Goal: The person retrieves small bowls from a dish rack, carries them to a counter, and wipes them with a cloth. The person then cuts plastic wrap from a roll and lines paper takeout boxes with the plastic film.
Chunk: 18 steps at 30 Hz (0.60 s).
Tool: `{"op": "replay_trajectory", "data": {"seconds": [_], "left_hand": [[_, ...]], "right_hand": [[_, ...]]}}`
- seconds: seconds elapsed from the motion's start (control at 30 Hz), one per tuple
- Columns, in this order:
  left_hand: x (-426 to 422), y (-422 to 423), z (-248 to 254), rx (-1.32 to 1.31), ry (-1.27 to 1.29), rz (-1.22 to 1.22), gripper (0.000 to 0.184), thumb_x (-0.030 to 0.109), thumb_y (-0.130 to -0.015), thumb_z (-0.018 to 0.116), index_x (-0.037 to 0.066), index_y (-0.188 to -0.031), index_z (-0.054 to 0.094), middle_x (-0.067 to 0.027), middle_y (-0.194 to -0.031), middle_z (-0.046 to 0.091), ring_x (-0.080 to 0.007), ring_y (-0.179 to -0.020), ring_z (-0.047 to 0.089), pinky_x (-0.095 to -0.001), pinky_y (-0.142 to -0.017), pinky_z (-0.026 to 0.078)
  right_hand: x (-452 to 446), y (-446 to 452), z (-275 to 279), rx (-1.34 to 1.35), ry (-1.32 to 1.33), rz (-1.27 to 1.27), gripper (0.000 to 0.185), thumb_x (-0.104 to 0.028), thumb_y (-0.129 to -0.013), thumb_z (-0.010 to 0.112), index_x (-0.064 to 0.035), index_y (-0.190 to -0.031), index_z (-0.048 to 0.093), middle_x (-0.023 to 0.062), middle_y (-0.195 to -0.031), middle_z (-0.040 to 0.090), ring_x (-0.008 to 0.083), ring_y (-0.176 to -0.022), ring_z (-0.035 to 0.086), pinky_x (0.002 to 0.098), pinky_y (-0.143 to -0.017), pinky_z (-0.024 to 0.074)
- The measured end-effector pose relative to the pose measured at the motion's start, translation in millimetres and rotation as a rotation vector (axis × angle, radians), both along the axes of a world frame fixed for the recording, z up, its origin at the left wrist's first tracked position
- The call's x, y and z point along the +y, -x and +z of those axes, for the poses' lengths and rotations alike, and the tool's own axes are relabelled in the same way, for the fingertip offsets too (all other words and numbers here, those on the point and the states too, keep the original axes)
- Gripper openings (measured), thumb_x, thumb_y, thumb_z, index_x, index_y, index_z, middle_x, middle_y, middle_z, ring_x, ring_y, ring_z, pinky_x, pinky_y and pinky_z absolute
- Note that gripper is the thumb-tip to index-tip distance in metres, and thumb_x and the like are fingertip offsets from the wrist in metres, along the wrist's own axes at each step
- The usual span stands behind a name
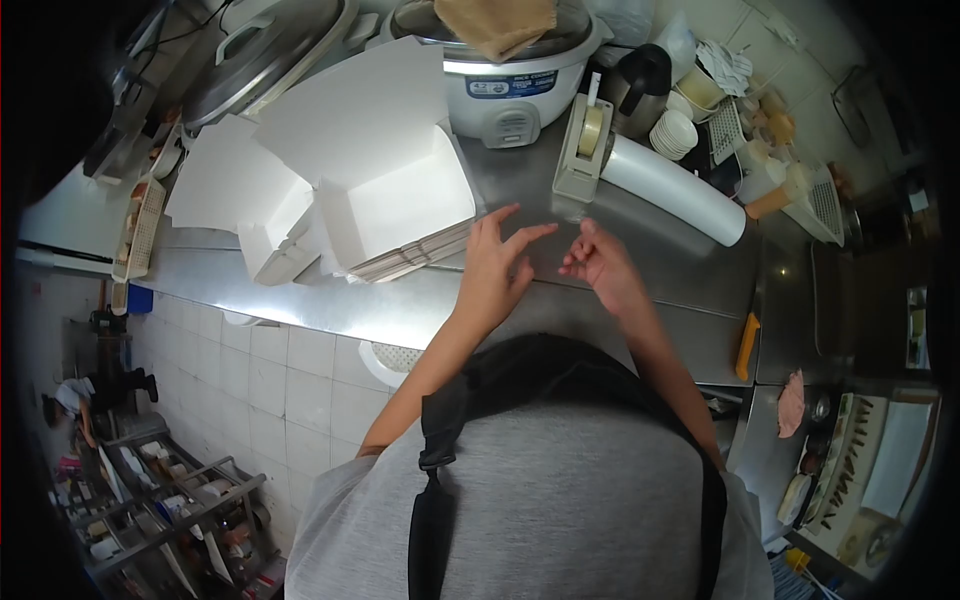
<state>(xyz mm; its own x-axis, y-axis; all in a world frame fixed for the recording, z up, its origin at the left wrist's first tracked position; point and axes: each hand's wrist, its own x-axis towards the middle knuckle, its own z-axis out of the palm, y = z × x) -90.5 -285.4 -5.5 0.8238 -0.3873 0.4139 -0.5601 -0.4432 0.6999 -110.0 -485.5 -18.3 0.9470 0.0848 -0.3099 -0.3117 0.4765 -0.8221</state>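
My left hand (492,268) is over the steel counter with its fingers spread, beside the right edge of a stack of open white paper boxes (400,200). No object shows in it. To its right, my right hand (603,268) has its fingers curled in and pressed together; anything small or clear between them is too hard to make out. Just above that hand stands a tape dispenser (575,170) with a roll of tape (591,130). A smaller stack of white boxes (275,225) sits left of the first, lids up.
A rice cooker (515,95) stands at the back, with a brown paper piece (497,25) on top. A white plastic roll (675,190) lies to the right, near a thermos jug (640,85) and stacked white cups (673,134). A yellow handle (747,345) rests near the counter's front edge.
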Motion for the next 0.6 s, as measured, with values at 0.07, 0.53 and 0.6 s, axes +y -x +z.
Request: {"op": "replay_trajectory", "data": {"seconds": [0.07, 0.53, 0.6], "left_hand": [[4.9, 0.6, 2.3, 0.007, 0.064, 0.019, 0.055, -0.003, -0.072, 0.06, 0.022, -0.12, 0.063, -0.0182, -0.13, 0.047, -0.0363, -0.117, 0.046, -0.0442, -0.097, 0.04], [27.7, 35.8, -63.8, 0.388, 0.019, -0.183, 0.037, 0.002, -0.077, 0.056, 0.014, -0.111, 0.064, -0.0116, -0.096, 0.06, -0.0326, -0.091, 0.062, -0.0422, -0.078, 0.051], [35.5, 35.4, -61.6, 0.407, -0.01, -0.113, 0.036, 0.002, -0.078, 0.055, 0.014, -0.111, 0.064, -0.0117, -0.097, 0.06, -0.0327, -0.092, 0.062, -0.042, -0.08, 0.051]], "right_hand": [[-2.3, -7.1, 22.4, -0.063, -0.01, 0.012, 0.026, -0.031, -0.088, 0.069, -0.0075, -0.083, 0.058, -0.0007, -0.075, 0.054, 0.0124, -0.072, 0.059, 0.029, -0.075, 0.0525], [133.6, -143.3, 73.1, -0.849, 1.2, 0.486, 0.017, -0.013, -0.079, 0.066, -0.0044, -0.092, 0.072, 0.0113, -0.086, 0.071, 0.0207, -0.078, 0.067, 0.0318, -0.074, 0.0533], [152.7, -155.3, 50.4, -1.051, 1.336, 0.494, 0.015, -0.009, -0.076, 0.06, -0.0043, -0.086, 0.071, 0.0134, -0.083, 0.069, 0.0312, -0.082, 0.065, 0.0413, -0.075, 0.0531]]}}
